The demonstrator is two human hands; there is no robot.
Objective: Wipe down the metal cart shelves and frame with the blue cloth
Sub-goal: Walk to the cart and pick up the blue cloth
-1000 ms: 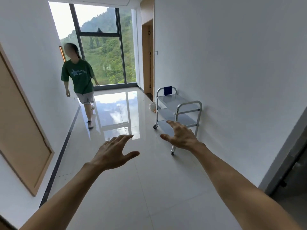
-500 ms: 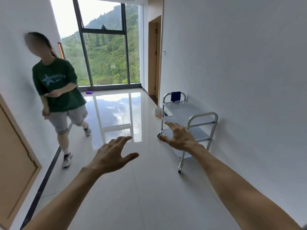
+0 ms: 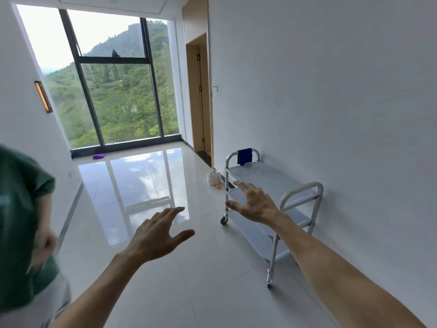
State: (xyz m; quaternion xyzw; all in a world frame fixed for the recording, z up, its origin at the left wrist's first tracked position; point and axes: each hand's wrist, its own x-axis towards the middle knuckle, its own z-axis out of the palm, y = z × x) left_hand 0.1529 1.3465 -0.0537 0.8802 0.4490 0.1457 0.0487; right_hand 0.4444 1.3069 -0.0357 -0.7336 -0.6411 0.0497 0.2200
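A metal cart [image 3: 300, 190] with three shelves and tubular handles stands on wheels against the right wall. A dark blue cloth [image 3: 244, 156] hangs over the cart's far handle. My right hand [image 3: 254, 203] is stretched out in front of the cart's near end, fingers spread, holding nothing. My left hand [image 3: 157, 235] is held out over the floor to the left of the cart, fingers straight and empty. Both hands are short of the cart and touch nothing.
A person in a green shirt [image 3: 21, 233] passes close at the left edge. A white container [image 3: 214, 177] sits on the floor beside the cart's far end. A purple item [image 3: 98, 156] lies by the window. A wooden door [image 3: 199, 100] is beyond the cart.
The view has moved forward down the corridor, so the cart looks nearer and larger. The person in green has walked toward me to the left edge. Both my hands stay outstretched and empty.
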